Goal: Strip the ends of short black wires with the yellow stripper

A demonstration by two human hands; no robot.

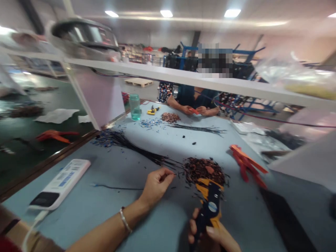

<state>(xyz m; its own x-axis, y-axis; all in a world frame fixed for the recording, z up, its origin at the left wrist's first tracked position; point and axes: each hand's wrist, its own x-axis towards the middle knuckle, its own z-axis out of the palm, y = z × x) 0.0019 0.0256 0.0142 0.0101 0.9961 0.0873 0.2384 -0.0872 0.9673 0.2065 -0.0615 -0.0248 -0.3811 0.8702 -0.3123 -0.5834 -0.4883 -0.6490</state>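
Note:
My left hand (pixel 157 183) is pinched closed on a thin black wire (pixel 118 188). The wire trails leftward over the table to a small bluish tip, and its other end pokes out just past my fingertips. In my right hand (pixel 204 229) is a yellow and black wire stripper (pixel 211 201), my fingers wrapped round its handles. Its head lies over the near edge of a pile of dark and coppery scraps (pixel 203 169). Beyond my left hand stretches a bundle of black wires (pixel 141 151) with blue ends at the far left.
A white power strip (pixel 61 183) lies at left; red-orange clamp-like tools (pixel 246 164) lie at right. Across the table (pixel 157 220), a person's hands (pixel 195 110) hold something orange near a green bottle (pixel 134 106), a yellow tool (pixel 153 110) and more wires (pixel 198 128). A white shelf bar (pixel 168 76) spans above.

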